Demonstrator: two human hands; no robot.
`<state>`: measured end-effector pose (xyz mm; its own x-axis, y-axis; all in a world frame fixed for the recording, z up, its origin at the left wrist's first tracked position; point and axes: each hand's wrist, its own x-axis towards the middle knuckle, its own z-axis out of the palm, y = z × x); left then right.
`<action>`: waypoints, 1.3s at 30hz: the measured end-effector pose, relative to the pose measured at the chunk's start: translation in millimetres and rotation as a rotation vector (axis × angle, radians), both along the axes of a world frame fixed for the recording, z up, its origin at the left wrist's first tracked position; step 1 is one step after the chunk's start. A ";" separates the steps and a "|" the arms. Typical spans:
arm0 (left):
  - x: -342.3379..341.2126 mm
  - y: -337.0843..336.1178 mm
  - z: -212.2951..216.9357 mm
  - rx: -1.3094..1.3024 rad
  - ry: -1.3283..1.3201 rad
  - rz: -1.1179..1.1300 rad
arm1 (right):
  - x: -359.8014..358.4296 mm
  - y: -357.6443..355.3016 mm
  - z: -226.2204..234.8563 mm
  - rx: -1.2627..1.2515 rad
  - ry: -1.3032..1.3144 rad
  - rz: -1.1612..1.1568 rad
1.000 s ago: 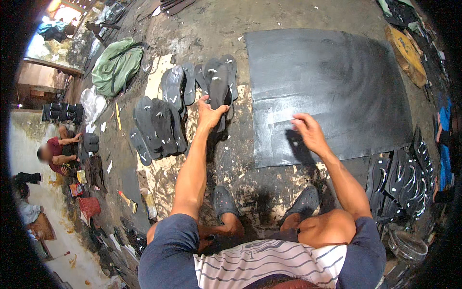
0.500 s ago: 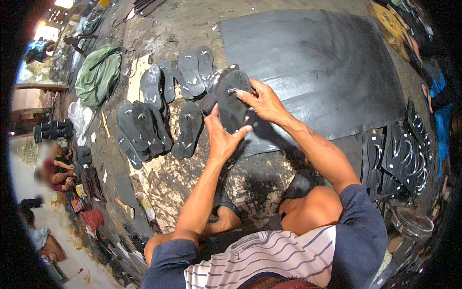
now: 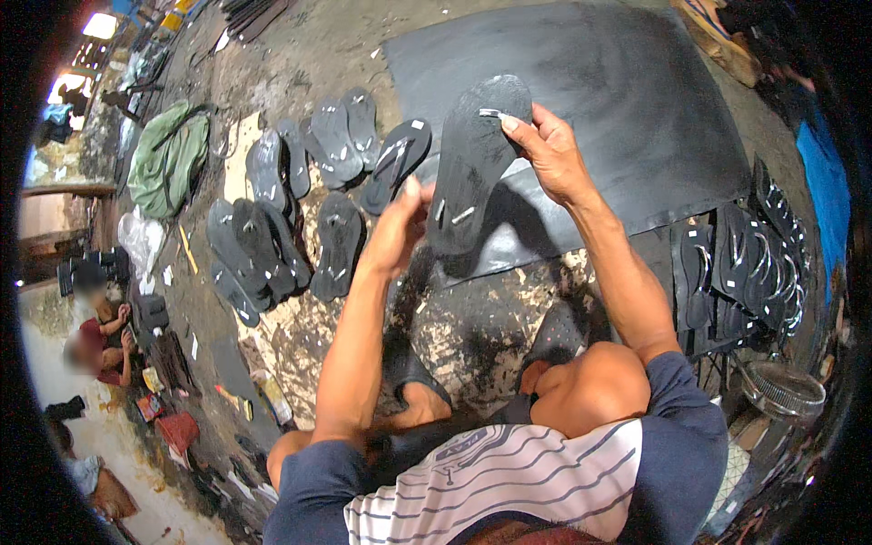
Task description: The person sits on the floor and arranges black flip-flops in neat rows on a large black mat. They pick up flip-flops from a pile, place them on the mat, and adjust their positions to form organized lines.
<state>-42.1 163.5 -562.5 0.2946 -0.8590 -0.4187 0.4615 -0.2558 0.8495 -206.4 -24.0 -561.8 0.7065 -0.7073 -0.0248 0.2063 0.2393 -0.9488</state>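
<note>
- Reference: we take the black sheet (image 3: 636, 100), lying on the floor (image 3: 354, 50), as our landmark for all places.
- Workpiece position: we find the held sole (image 3: 477, 159) raised over the sheet's left part, its lower end overlapping the sheet's left edge in our view.
- Long axis: we read it as running from the sheet's near-left corner, close to our body, up and slightly right toward its far side. The broader end points away from us.
- Right hand (image 3: 545, 150): it is above the sheet, at the sole's upper right edge. We pinch the sole there, thumb on the visible face beside a small white piece, other fingers mostly hidden behind.
- Left hand (image 3: 400, 227): it is just outside the sheet's left edge, beside the sole's lower left side. The fingers are loosely bent; we cannot tell whether they touch the sole.
- Governing relation: we have the right hand at the broad end and the left hand nearer the narrow end, on opposite sides of the long axis.
- Adjacent items: left of the sheet we note a strapped sandal (image 3: 411, 145) and more loose soles (image 3: 338, 241).
</note>
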 end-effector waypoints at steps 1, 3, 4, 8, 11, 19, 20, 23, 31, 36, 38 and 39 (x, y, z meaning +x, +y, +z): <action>-5.0 7.9 -0.2 0.008 0.095 -0.058 | -1.0 -4.4 4.1 0.007 -0.061 -0.032; -17.1 8.7 4.1 -0.037 0.066 -0.078 | -1.5 -8.5 10.0 0.014 -0.109 -0.050; -18.1 7.0 2.7 -0.052 0.023 -0.082 | -0.7 -9.0 12.0 0.021 -0.132 -0.055; -24.6 0.6 4.5 -0.097 -0.089 0.012 | 7.4 -8.2 10.6 0.046 -0.136 -0.080; -21.0 -2.2 -3.8 -0.098 -0.091 0.136 | 14.1 4.4 1.4 -0.002 -0.061 -0.207; -32.5 -14.9 -9.7 -0.135 0.126 0.202 | 3.2 76.8 -16.3 -1.166 0.199 -0.080; -27.6 -13.0 -6.1 -0.186 0.300 0.137 | 0.8 67.8 -21.0 -1.151 0.214 -0.080; -20.6 -10.3 -28.4 -0.095 -0.005 -0.040 | -29.3 46.7 -26.9 -0.670 0.450 -0.192; -54.7 100.0 -167.4 0.657 -0.241 0.209 | -109.4 7.1 -100.1 0.097 0.215 -0.490; -53.8 90.7 -142.8 0.507 0.283 0.143 | -119.6 20.6 -120.1 0.276 0.191 -0.490; -52.6 96.1 -148.5 0.532 0.337 0.180 | -113.1 33.0 -117.4 0.347 0.225 -0.427; -53.9 96.0 -145.6 0.511 0.360 0.140 | -114.2 38.3 -121.0 0.362 0.236 -0.394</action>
